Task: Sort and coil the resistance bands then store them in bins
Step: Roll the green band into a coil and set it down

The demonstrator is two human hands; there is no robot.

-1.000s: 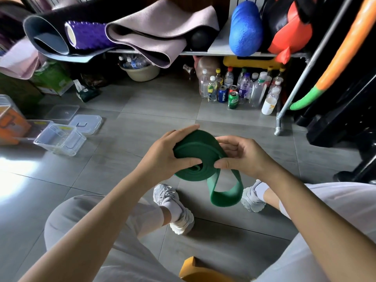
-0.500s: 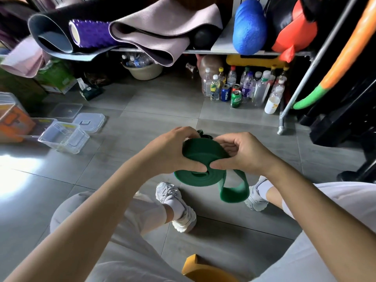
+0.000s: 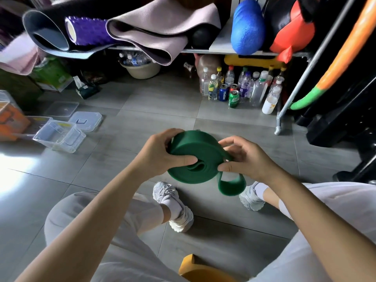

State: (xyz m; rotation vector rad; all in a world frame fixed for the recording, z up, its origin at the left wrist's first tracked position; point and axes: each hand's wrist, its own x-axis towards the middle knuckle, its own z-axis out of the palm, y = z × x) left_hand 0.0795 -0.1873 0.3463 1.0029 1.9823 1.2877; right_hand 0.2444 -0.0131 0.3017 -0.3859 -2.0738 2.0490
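A wide green resistance band [image 3: 195, 153] is rolled into a thick coil and held above the grey floor between my knees. My left hand [image 3: 160, 153] grips the coil's left side, thumb pressed near its centre. On the coil's right edge my right hand [image 3: 244, 157] pinches the band, and a short loose loop hangs below it. Clear plastic bins [image 3: 59, 136] stand on the floor at the left, one holding something orange [image 3: 10, 119]. A yellow band [image 3: 195, 267] lies near my lap at the bottom.
Two clear lids [image 3: 85, 120] lie behind the bins. Bottles and cans [image 3: 236, 88] crowd under a metal shelf [image 3: 244, 51] loaded with rolled mats, a purple roller and a blue roller. A rack leg [image 3: 279, 123] and dark equipment stand at the right.
The coil has turned in my hands and grown slightly. The hanging loop is shorter than a second ago. Both hands have kept their hold on the band.
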